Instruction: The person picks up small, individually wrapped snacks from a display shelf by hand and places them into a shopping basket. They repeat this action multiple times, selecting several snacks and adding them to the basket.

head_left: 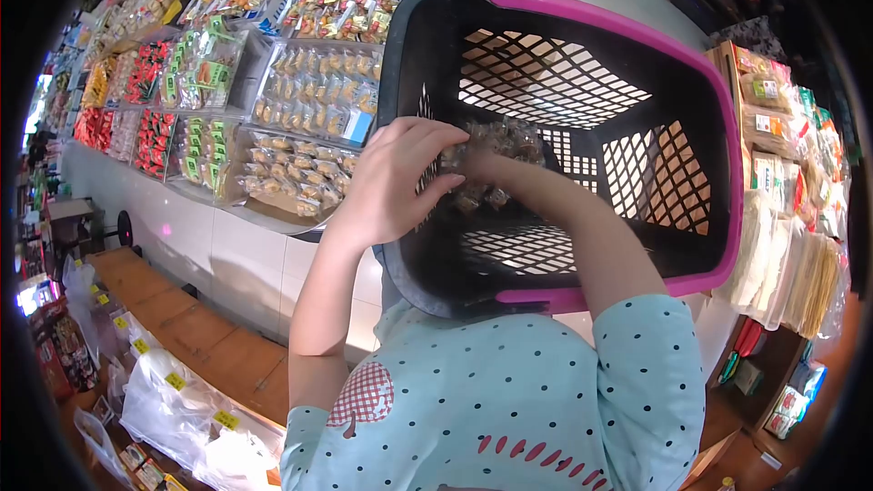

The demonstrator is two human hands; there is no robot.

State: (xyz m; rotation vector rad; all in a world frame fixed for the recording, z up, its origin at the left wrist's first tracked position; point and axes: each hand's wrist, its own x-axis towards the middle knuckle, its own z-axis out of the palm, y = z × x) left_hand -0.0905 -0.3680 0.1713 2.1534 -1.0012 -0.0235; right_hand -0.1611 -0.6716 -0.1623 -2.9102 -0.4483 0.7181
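Observation:
A black plastic shopping basket [423, 259] with pink handles is tilted in front of my body, its open top facing me. A bunch of clear plastic packets [520, 138] with brownish contents lies inside it. My left hand [400, 173] reaches over the basket's left rim, thumb and fingers curled round the near side of the clear packets. My right hand [475, 164] is down in the basket among the packets, close to the left fingertips. It is blurred, and its fingers are hidden by the packets and the left hand.
Trays of small wrapped snacks [314, 86] fill a display at the left, with red packets [155, 68] farther along. A wooden bench [182, 318] and white plastic bags [168, 400] are at lower left. Packaged dry goods [782, 118] and noodle-like bundles [787, 259] stand at the right.

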